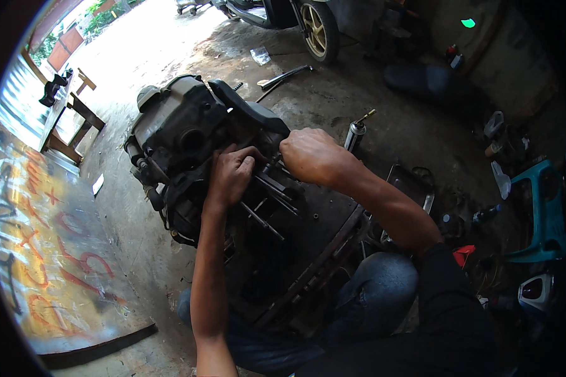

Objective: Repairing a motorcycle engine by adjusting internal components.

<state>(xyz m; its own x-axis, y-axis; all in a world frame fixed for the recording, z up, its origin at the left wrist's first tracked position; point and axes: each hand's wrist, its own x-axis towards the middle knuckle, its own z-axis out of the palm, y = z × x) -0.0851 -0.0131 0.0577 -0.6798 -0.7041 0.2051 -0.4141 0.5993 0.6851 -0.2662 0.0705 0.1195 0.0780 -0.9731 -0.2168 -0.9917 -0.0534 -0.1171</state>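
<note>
A dark motor-scooter engine stands in front of me, with several long bare metal studs sticking out toward me. My left hand rests against the engine just above the studs. Its fingers are bent and pressed together, their tips partly hidden among the parts. Close by on the right, my right hand is closed in a fist beside a black curved cover. Whatever lies in either grip is hidden. Under the studs spreads a dark work surface, where a small nut lies.
A spray can stands beyond my right forearm, and a metal tray sits beside it. Far right is a teal plastic stool. A scooter wheel is at the back; a painted metal sheet leans at the left.
</note>
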